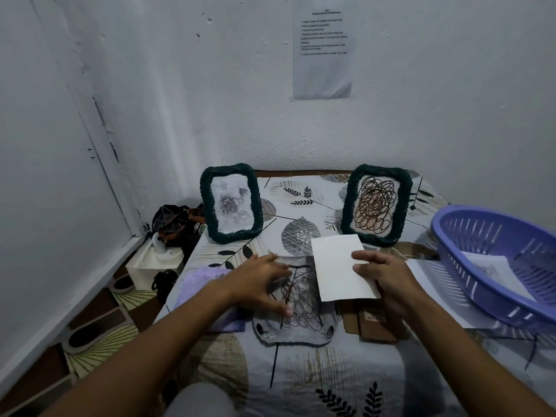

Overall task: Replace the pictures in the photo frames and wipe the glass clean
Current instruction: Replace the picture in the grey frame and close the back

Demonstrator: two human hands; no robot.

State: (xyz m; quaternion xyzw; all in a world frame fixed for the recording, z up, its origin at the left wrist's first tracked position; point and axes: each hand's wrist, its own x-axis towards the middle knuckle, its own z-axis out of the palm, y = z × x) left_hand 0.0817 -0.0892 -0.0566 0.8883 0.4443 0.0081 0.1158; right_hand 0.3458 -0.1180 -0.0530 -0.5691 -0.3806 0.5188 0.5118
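Hands: left hand (264,284) lies spread, fingers straight, pressing flat on the disassembled frame; right hand (388,281) pinches a white sheet (340,269) by its right edge between thumb and fingers, blank side up.
Table (301,383): covered in a leaf-print cloth that serves as the work surface.
Basket (499,266): lilac, at the right edge, tilted; it has paper inside and rests on a loose sheet (433,296), probably a store for spare pictures.
Standing frames: rose frame (231,203) at back left and scribble frame (376,204) at back right, both upright, apparently set aside out of the working area.
Flat frame (298,314): lies at the centre beneath the left hand, a scribble drawing showing through; the press likely steadies it while the picture is changed.
Backing board (376,326): brown, just right of the flat frame, partly under the right hand, seemingly taken off.
Cloth (204,281): lilac, beside the left forearm, within reach for wiping glass.
Stage: picture swap under way; wiping judged not yet done.
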